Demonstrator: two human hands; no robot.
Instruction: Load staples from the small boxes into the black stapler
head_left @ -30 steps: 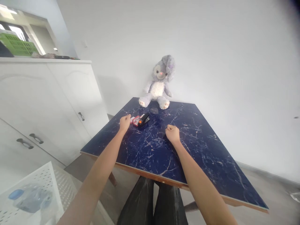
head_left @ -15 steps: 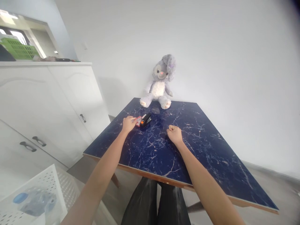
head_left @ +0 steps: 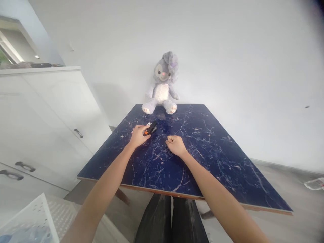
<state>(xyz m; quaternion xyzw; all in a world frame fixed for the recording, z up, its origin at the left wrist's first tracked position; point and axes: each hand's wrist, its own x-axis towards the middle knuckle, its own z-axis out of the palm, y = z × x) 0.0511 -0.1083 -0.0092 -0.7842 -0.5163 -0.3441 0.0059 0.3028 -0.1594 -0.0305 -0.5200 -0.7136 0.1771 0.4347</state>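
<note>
My left hand (head_left: 138,135) is at the left part of the table, its fingers and thumb around the near end of a black stapler (head_left: 153,127) with an orange patch. The stapler lies on the tabletop. A small red-and-white box beside it is mostly hidden under the hand. To the right, my right hand (head_left: 176,145) rests on the table as a closed fist, and nothing shows in it. Behind both hands, a grey-lilac plush rabbit (head_left: 161,92) sits at the table's far edge against the wall.
The blue marble-patterned table (head_left: 202,158) has a wooden edge close to my legs. White cabinets (head_left: 50,114) stand on the left. A white perforated basket (head_left: 49,216) with clear plastic inside is at lower left. A clear plastic item (head_left: 314,183) lies on the floor at right.
My left hand has shifted from the red-and-white box onto the stapler, covering most of the box. The right fist stays closed. The view has turned a little to the right.
</note>
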